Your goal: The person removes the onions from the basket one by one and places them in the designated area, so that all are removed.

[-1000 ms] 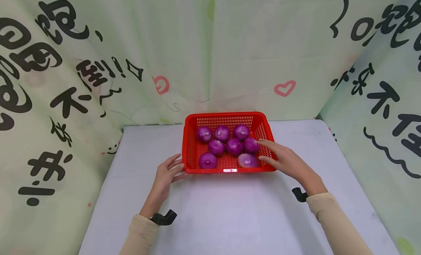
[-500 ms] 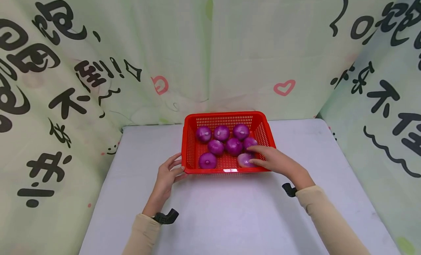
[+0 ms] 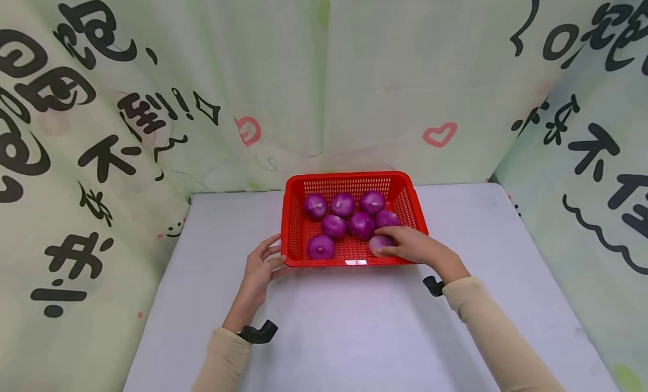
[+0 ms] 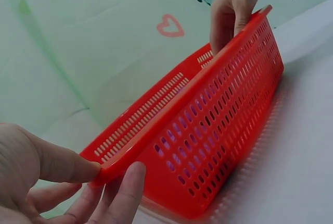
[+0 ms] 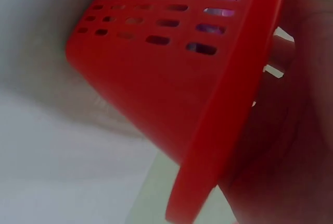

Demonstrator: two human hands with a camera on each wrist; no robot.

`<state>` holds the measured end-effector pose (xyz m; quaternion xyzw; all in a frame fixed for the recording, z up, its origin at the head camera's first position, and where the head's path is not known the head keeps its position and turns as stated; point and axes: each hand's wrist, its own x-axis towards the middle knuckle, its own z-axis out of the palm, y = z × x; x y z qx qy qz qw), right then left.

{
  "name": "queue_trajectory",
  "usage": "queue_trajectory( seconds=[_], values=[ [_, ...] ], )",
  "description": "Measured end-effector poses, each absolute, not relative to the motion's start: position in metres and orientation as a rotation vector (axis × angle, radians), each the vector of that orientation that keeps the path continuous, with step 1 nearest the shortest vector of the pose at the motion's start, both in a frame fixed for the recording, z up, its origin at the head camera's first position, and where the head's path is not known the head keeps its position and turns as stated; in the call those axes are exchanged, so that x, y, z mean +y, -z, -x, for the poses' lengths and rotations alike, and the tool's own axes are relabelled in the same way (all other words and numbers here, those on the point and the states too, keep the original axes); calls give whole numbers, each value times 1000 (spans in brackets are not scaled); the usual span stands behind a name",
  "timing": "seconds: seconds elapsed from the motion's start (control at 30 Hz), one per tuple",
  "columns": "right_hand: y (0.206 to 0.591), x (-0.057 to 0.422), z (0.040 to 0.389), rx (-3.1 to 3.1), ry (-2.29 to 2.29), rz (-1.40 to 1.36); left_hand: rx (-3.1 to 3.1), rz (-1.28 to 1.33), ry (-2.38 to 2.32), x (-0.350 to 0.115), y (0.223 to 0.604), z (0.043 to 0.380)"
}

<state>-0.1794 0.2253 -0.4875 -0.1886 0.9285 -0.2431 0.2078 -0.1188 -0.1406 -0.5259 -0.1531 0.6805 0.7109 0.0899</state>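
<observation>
A red plastic basket (image 3: pixel 289 223) with slotted walls stands on the table, holding several peeled purple onions (image 3: pixel 334 226). My left hand (image 3: pixel 257 268) holds its front left corner; in the left wrist view the fingers (image 4: pixel 67 162) meet the rim, one digit lying along the outer wall. My right hand (image 3: pixel 417 247) reaches over the right end of the basket and grips the front right onion (image 3: pixel 379 244), partly covering it. In the right wrist view the basket's wall (image 5: pixel 156 78) hides the onion, and the right hand (image 5: pixel 291 130) is behind the rim.
A white table (image 3: pixel 344 324) extends in front of the basket and to both sides. Behind and beside it hangs a pale green curtain (image 3: pixel 379 88) with black writing and pink hearts. Black wrist bands (image 3: pixel 258 332) sit on both wrists, below beige sleeves.
My right hand has moved left and inward from the basket's right rim, and its fingers have come around the front right onion. My left hand has stayed at the corner.
</observation>
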Motion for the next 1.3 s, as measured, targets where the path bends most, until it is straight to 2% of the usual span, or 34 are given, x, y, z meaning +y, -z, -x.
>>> queue_trajectory(
  seconds=[0.77, 1.3],
  values=[
    [493, 224, 186, 2522, 698, 494, 2080, 441, -2084, -137, 524, 119],
    [466, 239, 182, 2520, 847, 397, 2103, 436, -2080, -136, 525, 118]
  ],
)
